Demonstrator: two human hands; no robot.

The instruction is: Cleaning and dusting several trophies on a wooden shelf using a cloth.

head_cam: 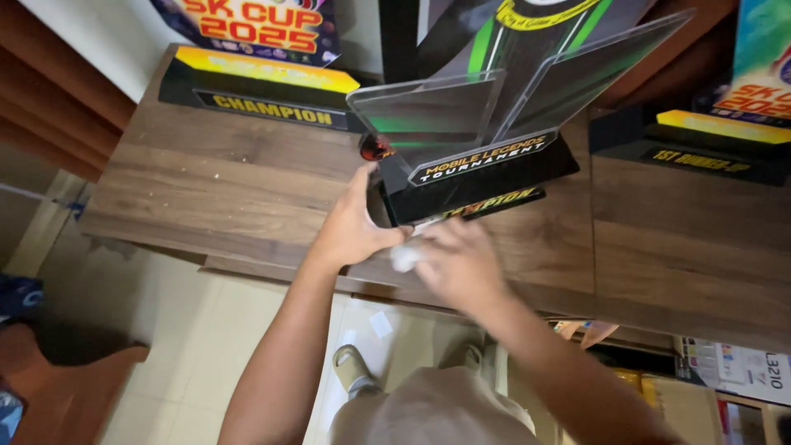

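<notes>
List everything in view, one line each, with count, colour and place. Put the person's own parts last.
Middle trophy: one, black base with clear panels, on the shelf centre, tilted.
Left trophy: one, black and yellow base, shelf rear left.
Right trophy: one, black and yellow base, shelf rear right.
Shelf: one, brown wood.
Cloth: one, white, wadded, at the right hand.
Floor: pale tiles, below the shelf.
Boxes: several, white and yellow, lower right.
Left hand: one, its grip on the middle trophy's base.
Right hand: one, blurred, on the cloth by the base.
Feet: two, in pale slippers, on the floor.
</notes>
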